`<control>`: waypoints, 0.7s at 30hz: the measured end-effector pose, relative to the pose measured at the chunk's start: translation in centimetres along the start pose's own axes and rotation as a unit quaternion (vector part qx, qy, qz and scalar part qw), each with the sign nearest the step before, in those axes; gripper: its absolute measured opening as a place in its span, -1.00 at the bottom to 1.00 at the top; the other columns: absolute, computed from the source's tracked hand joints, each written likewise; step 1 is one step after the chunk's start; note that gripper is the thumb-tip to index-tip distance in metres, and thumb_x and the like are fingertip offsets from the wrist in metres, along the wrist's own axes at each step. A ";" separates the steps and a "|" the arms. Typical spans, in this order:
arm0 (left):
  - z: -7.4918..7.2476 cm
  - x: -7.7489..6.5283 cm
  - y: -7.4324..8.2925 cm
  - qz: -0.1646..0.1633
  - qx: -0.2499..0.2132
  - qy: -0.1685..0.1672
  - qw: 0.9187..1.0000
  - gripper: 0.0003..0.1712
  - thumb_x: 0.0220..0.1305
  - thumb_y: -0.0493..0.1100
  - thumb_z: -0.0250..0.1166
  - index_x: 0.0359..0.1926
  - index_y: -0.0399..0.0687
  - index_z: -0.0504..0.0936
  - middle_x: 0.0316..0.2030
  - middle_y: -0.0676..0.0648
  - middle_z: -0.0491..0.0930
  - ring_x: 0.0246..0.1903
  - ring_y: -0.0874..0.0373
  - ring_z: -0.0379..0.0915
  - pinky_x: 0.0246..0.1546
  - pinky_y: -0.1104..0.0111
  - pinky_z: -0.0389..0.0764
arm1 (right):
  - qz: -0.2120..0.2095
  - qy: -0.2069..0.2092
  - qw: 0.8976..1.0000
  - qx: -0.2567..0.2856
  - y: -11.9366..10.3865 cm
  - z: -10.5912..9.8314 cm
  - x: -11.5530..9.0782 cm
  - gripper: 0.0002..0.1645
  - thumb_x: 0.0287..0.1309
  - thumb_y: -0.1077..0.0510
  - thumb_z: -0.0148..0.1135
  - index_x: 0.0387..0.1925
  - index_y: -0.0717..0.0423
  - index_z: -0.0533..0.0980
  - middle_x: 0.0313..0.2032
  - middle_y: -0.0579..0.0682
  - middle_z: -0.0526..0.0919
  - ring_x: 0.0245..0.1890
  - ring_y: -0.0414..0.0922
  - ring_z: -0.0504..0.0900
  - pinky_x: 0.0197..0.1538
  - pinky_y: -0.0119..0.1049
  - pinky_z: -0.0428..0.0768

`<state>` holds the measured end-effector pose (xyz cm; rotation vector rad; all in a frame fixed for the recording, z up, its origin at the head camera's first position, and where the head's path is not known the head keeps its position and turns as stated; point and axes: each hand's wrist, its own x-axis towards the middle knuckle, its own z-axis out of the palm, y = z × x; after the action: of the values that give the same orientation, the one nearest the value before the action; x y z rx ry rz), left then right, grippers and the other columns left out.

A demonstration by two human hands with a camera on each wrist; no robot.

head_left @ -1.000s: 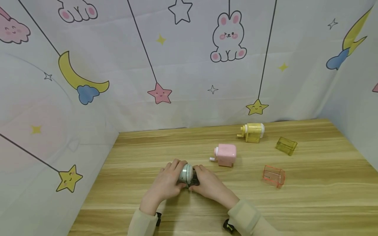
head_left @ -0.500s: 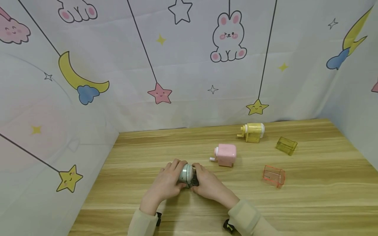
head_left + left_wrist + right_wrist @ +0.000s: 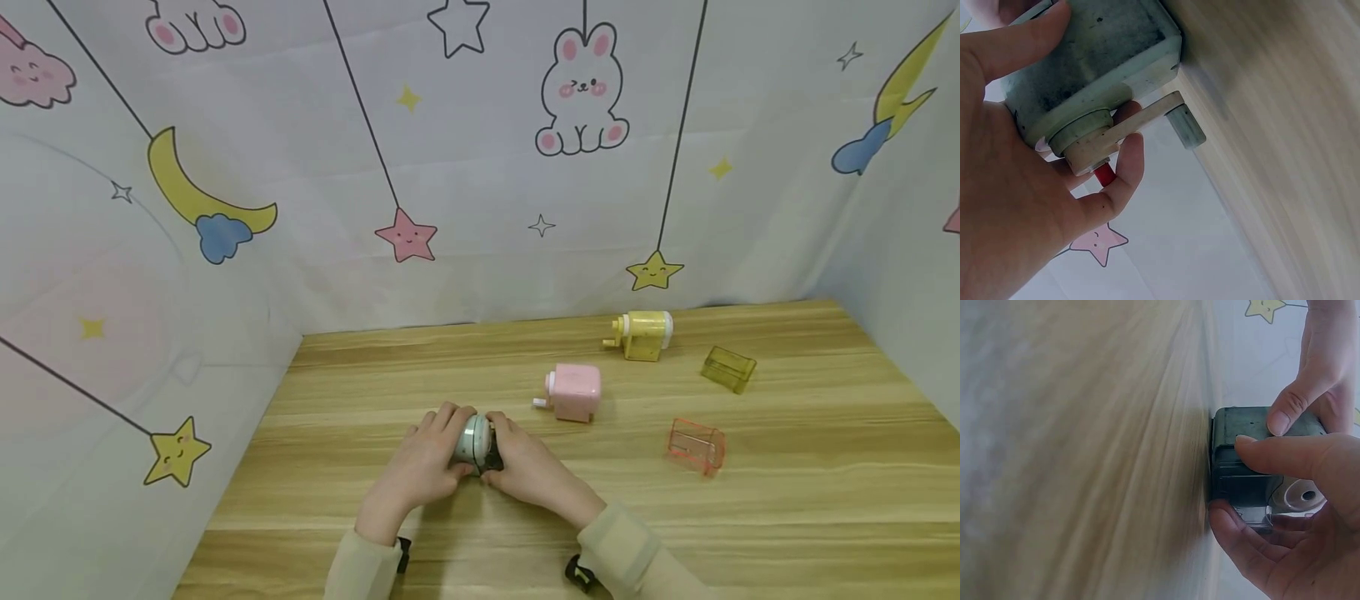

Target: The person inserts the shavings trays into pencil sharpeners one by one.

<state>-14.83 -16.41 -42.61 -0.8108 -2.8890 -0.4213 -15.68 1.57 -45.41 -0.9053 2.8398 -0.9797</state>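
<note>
A green hand-crank pencil sharpener (image 3: 470, 440) is between both hands at the middle of the table. My left hand (image 3: 423, 458) grips its body from the crank side, thumb along one face. The crank arm (image 3: 1138, 128) and a small red piece (image 3: 1104, 174) at its hub show in the left wrist view, with fingers curled near them. On the opposite end, my right hand (image 3: 528, 471) pinches the dark, see-through shavings drawer (image 3: 1254, 515) between thumb and fingers. In the right wrist view the drawer sits at the sharpener's end, partly covered by the fingers.
Right of the hands stands a pink crank sharpener (image 3: 576, 392), and behind it a yellow one (image 3: 643, 336). Further right lie a clear yellow drawer (image 3: 728, 369) and a clear orange-red drawer (image 3: 696, 447). A printed cloth (image 3: 480, 292) hangs along the table's back edge.
Both hands stay on the green sharpener in the same place. The right fingertips have shifted slightly at the drawer, and the head view has tilted a little.
</note>
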 end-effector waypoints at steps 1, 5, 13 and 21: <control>0.0 0.0 0.0 0.000 0.000 -0.001 1.000 -0.22 -0.11 -0.08 0.40 0.17 0.06 0.25 -0.03 0.01 0.37 -0.15 0.08 0.29 -0.28 0.04 0.48 | -0.001 0.000 1.000 0.002 0.0 0.0 0.0 -0.07 -0.19 0.10 0.39 0.18 0.33 0.13 -0.01 0.28 0.48 -0.16 0.03 0.50 -0.15 -0.05 0.57; -0.1 0.0 0.0 0.000 0.001 -0.002 1.000 -0.22 -0.11 -0.07 0.39 0.17 0.05 0.25 -0.03 0.01 0.37 -0.15 0.08 0.29 -0.28 0.05 0.48 | 0.002 -0.004 1.000 0.009 -0.2 0.0 0.1 -0.05 -0.18 0.10 0.39 0.20 0.31 0.11 -0.01 0.28 0.47 -0.15 0.02 0.50 -0.14 -0.05 0.57; -0.2 0.1 0.1 -0.003 -0.005 -0.008 1.000 -0.22 -0.09 -0.05 0.39 0.18 0.05 0.25 -0.03 0.00 0.36 -0.15 0.08 0.28 -0.28 0.03 0.49 | 0.007 -0.008 1.000 0.014 -0.3 0.0 0.3 -0.05 -0.19 0.09 0.40 0.20 0.25 0.11 -0.01 0.24 0.48 -0.17 -0.02 0.50 -0.15 -0.09 0.57; -0.1 0.1 0.1 -0.005 -0.007 -0.008 1.000 -0.22 -0.09 -0.06 0.39 0.19 0.06 0.24 -0.03 0.00 0.36 -0.15 0.09 0.28 -0.25 0.00 0.49 | 0.013 -0.011 1.000 0.022 -0.5 0.2 0.3 0.03 -0.16 0.08 0.39 0.26 0.28 0.03 0.07 0.30 0.43 -0.10 0.02 0.48 -0.08 -0.06 0.55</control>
<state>-14.85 -16.34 -42.53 -0.8055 -2.9086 -0.4399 -15.68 0.98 -45.23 -0.8685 2.7925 -1.0201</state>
